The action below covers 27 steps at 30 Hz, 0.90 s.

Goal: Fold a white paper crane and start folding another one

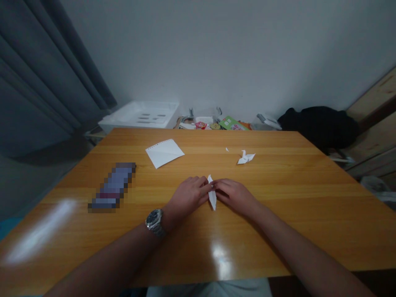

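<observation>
A narrow piece of folded white paper (212,199), pointed at both ends, stands between my two hands over the middle of the table. My left hand (193,193) has its thumb and fingers closed on the paper's left side. From the right, the fingertips of my right hand (233,194) meet it near its middle. The fingers partly cover the paper, so its exact folds are hidden. Farther back on the right sits a finished-looking white paper crane (246,157) with its wings spread.
A white sheet with a perforated edge (165,153) lies back left, and a blurred-out phone-like object (114,187) left of it. A small paper scrap (227,149) is near the crane. Behind the wooden table (293,185) are a white tray (139,119), mixed items and a black bundle (321,123).
</observation>
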Each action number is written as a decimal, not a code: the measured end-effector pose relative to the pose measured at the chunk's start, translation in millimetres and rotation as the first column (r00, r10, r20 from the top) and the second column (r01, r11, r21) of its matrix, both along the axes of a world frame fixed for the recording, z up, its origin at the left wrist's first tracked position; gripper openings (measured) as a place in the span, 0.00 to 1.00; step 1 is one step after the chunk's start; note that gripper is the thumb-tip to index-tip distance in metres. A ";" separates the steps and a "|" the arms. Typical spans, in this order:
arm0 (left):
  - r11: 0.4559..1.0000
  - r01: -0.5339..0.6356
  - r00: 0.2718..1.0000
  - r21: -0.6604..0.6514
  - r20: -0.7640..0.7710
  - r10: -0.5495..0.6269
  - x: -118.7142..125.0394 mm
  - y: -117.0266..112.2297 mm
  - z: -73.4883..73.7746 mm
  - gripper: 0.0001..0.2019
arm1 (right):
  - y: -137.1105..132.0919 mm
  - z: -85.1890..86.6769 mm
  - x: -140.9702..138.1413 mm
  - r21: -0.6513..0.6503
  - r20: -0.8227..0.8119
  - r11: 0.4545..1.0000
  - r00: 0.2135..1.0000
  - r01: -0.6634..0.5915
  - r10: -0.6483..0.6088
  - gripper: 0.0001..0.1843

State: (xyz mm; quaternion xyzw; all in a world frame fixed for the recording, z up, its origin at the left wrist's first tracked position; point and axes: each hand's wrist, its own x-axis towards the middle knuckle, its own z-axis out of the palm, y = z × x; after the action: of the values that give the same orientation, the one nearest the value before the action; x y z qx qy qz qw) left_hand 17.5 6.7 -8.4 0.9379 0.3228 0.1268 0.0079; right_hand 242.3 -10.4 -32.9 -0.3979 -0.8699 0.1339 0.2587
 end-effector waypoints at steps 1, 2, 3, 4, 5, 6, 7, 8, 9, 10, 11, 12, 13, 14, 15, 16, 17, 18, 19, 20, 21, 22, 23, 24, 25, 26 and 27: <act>1.000 -0.001 1.000 0.002 -0.006 0.001 0.2 -0.2 -0.3 0.10 | -0.2 -0.2 0.0 0.001 0.014 1.000 1.000 0.002 -0.002 0.08; 1.000 -0.002 1.000 0.002 -0.012 0.002 0.5 -0.4 -0.8 0.10 | -0.3 -0.3 0.0 0.001 0.023 1.000 1.000 0.005 -0.005 0.07; 1.000 -0.004 1.000 0.001 -0.019 0.004 0.8 -0.4 -1.4 0.09 | -0.5 -0.3 0.0 -0.001 0.025 1.000 1.000 0.009 -0.009 0.07; 1.000 -0.006 1.000 -0.001 -0.025 0.006 1.2 -0.2 -2.0 0.09 | -0.6 -0.2 -0.1 -0.004 0.020 1.000 1.000 0.013 -0.013 0.06; 1.000 -0.008 1.000 -0.006 -0.028 0.008 1.5 0.0 -2.6 0.08 | -0.7 -0.1 -0.2 -0.008 0.011 1.000 1.000 0.016 -0.016 0.05; 1.000 -0.012 1.000 -0.013 -0.027 0.012 1.7 0.2 -3.2 0.08 | -0.7 0.1 -0.4 -0.012 -0.003 1.000 1.000 0.019 -0.019 0.04; 1.000 -0.018 1.000 -0.021 -0.021 0.017 1.9 0.5 -3.7 0.08 | -0.7 0.3 -0.7 -0.015 -0.016 1.000 1.000 0.019 -0.019 0.04; 0.999 -0.022 1.000 -0.031 -0.015 0.021 2.0 0.6 -4.2 0.07 | -0.8 0.6 -1.0 -0.019 -0.028 1.000 0.999 0.018 -0.019 0.04; 0.999 -0.027 1.000 -0.041 -0.008 0.027 2.1 0.8 -4.6 0.07 | -0.8 1.0 -1.5 -0.024 -0.036 1.000 0.999 0.018 -0.019 0.04; 0.998 -0.031 1.000 -0.052 0.000 0.031 2.1 0.8 -4.9 0.06 | -0.9 1.5 -2.0 -0.028 -0.041 0.999 0.999 0.020 -0.021 0.04; 0.997 -0.037 0.999 -0.061 0.006 0.037 2.1 0.8 -5.1 0.06 | -1.1 2.0 -2.6 -0.030 -0.042 0.999 0.999 0.021 -0.022 0.05; 0.997 -0.041 0.999 -0.068 0.011 0.042 2.2 0.8 -5.1 0.06 | -1.2 2.7 -3.2 -0.031 -0.040 0.999 0.999 0.022 -0.023 0.05; 0.996 -0.045 0.999 -0.074 0.016 0.047 2.2 0.7 -5.0 0.06 | -1.4 3.5 -3.7 -0.030 -0.034 0.999 0.999 0.021 -0.022 0.06; 0.996 -0.049 0.999 -0.077 0.021 0.050 2.1 0.7 -4.7 0.06 | -1.6 4.4 -4.2 -0.025 -0.024 1.000 1.000 0.018 -0.018 0.06; 0.996 -0.049 0.998 -0.078 0.023 0.051 2.1 0.6 -4.3 0.06 | -1.8 5.3 -4.6 -0.019 -0.013 1.000 1.000 0.014 -0.014 0.06; 0.996 -0.047 0.999 -0.079 0.021 0.049 2.1 0.6 -3.7 0.06 | -2.1 6.2 -4.8 -0.013 -0.003 1.000 1.000 0.010 -0.010 0.05; 0.996 -0.045 0.999 -0.080 0.018 0.046 2.1 0.5 -3.0 0.06 | -2.3 7.1 -4.8 -0.011 0.007 1.000 1.000 0.009 -0.009 0.04; 0.996 -0.042 0.999 -0.083 0.014 0.043 2.1 0.5 -2.4 0.06 | -2.5 7.7 -4.7 -0.011 0.012 1.000 1.000 0.009 -0.009 0.02; 0.995 -0.040 0.999 -0.088 0.011 0.042 2.2 0.4 -1.8 0.06 | -2.6 8.1 -4.5 -0.014 0.011 1.000 1.000 0.010 -0.010 0.01; 0.995 -0.041 0.999 -0.093 0.012 0.042 2.3 0.4 -1.5 0.06 | -2.7 8.2 -4.4 -0.021 0.003 1.000 1.000 0.011 -0.011 0.01; 0.994 -0.042 0.999 -0.099 0.016 0.044 2.5 0.3 -1.4 0.06 | -2.6 8.0 -4.2 -0.031 -0.014 0.999 1.000 0.013 -0.013 0.02; 0.993 -0.043 0.999 -0.107 0.027 0.046 2.7 0.3 -1.7 0.06 | -2.4 7.5 -4.2 -0.042 -0.037 0.999 0.999 0.017 -0.018 0.03; 0.992 -0.043 0.998 -0.117 0.043 0.049 2.9 0.4 -2.2 0.06 | -2.0 6.7 -4.2 -0.053 -0.064 0.998 0.998 0.023 -0.026 0.03; 0.991 -0.043 0.997 -0.128 0.064 0.051 3.0 0.6 -3.1 0.06 | -1.4 5.9 -4.4 -0.063 -0.090 0.998 0.995 0.029 -0.034 0.04; 0.989 -0.041 0.995 -0.141 0.089 0.054 3.0 0.8 -4.1 0.06 | -0.7 5.1 -4.6 -0.073 -0.112 0.997 0.993 0.032 -0.040 0.05; 0.987 -0.039 0.992 -0.156 0.117 0.057 2.9 1.1 -5.1 0.06 | 0.0 4.3 -4.8 -0.081 -0.129 0.996 0.991 0.030 -0.040 0.05; 0.985 -0.036 0.988 -0.170 0.144 0.061 2.7 1.4 -6.2 0.06 | 0.7 3.8 -5.0 -0.084 -0.141 0.996 0.989 0.024 -0.035 0.05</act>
State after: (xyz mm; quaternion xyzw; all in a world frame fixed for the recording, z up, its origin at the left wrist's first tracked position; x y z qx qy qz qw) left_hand 20.2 8.1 -14.6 0.9137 0.3536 0.1693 0.1072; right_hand 237.4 -9.7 -29.1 -0.4105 -0.8370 0.1938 0.3054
